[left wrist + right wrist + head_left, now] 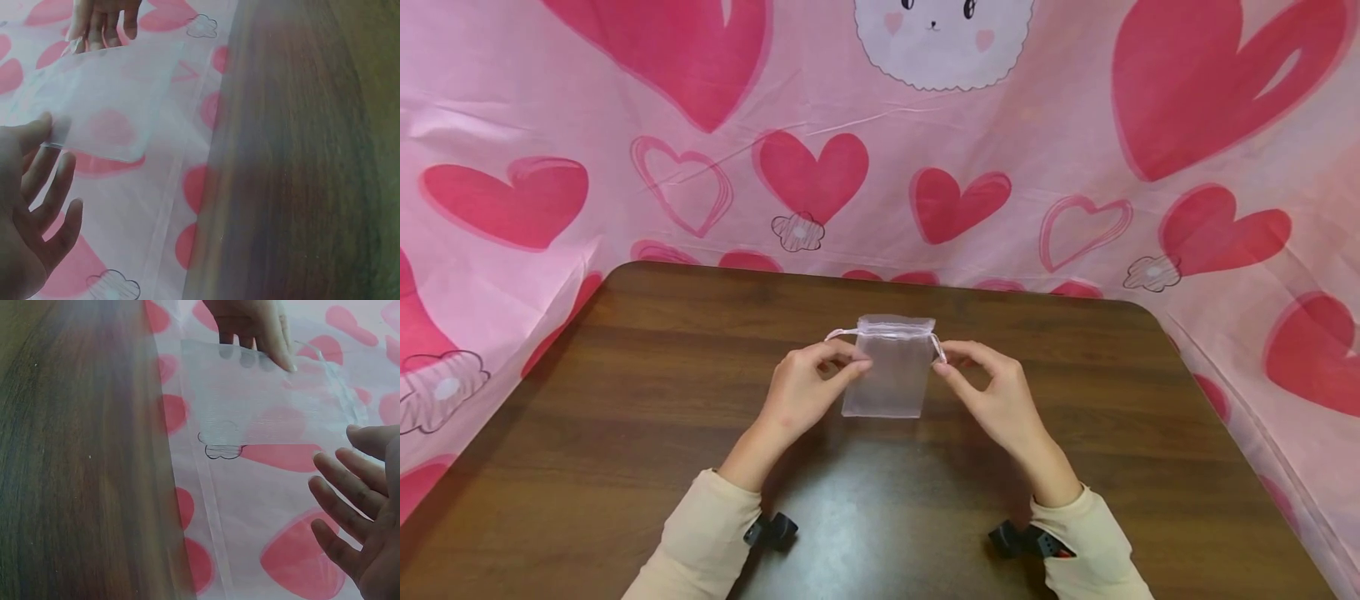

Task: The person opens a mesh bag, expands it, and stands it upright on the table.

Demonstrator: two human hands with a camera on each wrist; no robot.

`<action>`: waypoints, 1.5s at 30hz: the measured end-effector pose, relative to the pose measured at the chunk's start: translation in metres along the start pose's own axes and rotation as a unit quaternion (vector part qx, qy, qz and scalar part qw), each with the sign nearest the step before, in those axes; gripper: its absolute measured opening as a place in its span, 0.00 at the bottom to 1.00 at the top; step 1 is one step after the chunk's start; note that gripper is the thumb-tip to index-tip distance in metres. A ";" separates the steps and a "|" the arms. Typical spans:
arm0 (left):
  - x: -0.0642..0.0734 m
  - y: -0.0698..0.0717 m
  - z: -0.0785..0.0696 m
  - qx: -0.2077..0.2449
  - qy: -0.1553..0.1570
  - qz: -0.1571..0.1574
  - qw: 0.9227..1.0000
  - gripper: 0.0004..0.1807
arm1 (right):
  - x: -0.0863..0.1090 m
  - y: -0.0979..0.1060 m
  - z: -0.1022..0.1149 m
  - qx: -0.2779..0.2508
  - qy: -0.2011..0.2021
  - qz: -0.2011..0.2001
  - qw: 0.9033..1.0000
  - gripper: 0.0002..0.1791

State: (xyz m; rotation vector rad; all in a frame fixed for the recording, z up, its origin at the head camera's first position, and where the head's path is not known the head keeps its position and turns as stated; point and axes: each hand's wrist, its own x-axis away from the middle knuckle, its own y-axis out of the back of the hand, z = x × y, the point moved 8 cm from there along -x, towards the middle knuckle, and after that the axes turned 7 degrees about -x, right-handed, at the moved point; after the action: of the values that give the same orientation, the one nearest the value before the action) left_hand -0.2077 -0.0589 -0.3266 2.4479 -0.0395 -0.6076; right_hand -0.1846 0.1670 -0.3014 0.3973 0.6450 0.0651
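A sheer white organza drawstring pouch (887, 379) is held upright above the table, its gathered top edge uppermost. My left hand (811, 385) pinches the pouch's left side between thumb and fingers; the left wrist view shows the thumb (39, 130) on the near face and fingertips behind the fabric. On the other side, my right hand (996, 390) pinches the drawstring loop (937, 347) that hangs from the pouch's upper right corner. Another string loop (838, 333) sticks out at the upper left, above the left hand. The pouch looks flat, and nothing shows through it except the background.
A dark brown wooden table (880, 517) lies beneath both hands. Pink cloth (880, 200) printed with red hearts hangs behind the table and along its sides. Each sleeve has a black wrist camera (772, 532) at the cuff.
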 end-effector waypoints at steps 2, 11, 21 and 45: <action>0.000 0.000 0.000 0.009 0.001 -0.001 1.000 0.04 | 0.000 -0.002 -0.003 0.007 -0.010 0.010 1.000 0.12; 0.001 -0.004 0.000 0.034 0.014 0.014 0.999 0.03 | 0.004 -0.017 -0.012 0.025 -0.068 0.085 0.994 0.10; 0.003 -0.010 -0.002 0.029 0.002 0.040 0.999 0.10 | 0.004 -0.011 -0.012 -0.003 -0.087 0.026 0.996 0.03; 0.000 -0.002 0.004 0.039 0.021 -0.011 0.999 0.08 | 0.006 -0.006 -0.017 -0.072 -0.128 -0.037 0.988 0.05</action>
State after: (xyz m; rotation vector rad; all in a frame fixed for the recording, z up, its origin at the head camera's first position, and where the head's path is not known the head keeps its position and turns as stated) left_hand -0.2097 -0.0594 -0.3306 2.5379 -0.0190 -0.5748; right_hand -0.1906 0.1680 -0.3197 0.2370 0.3980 -0.0104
